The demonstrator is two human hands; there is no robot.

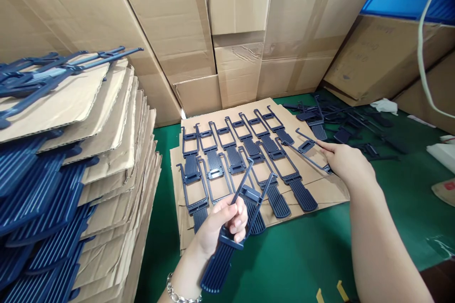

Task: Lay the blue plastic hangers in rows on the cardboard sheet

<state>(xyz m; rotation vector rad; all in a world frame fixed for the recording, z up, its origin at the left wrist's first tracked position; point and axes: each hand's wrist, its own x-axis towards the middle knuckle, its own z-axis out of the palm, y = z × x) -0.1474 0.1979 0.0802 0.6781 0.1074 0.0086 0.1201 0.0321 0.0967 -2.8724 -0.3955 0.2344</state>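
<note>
My left hand (227,222) is closed round a dark blue plastic frame with a ribbed paddle (217,267), held tilted above the front of a cardboard sheet. Its two hooked prongs point up and away from me. At the sheet's right side, my right hand (346,163) grips another dark blue frame (310,150) by its near right end. The paddle end of that one is hidden by my hand. Several matching frames (192,165) lie in two rows on the cardboard sheet (327,189), prongs pointing away from me.
At left rises a tall stack of cardboard sheets (117,151) with blue ribbed frames (39,189) between them. A loose pile of dark frames (355,123) lies at right on the green table (277,265). Cardboard boxes (163,19) wall the back. A white cable (421,42) hangs at right.
</note>
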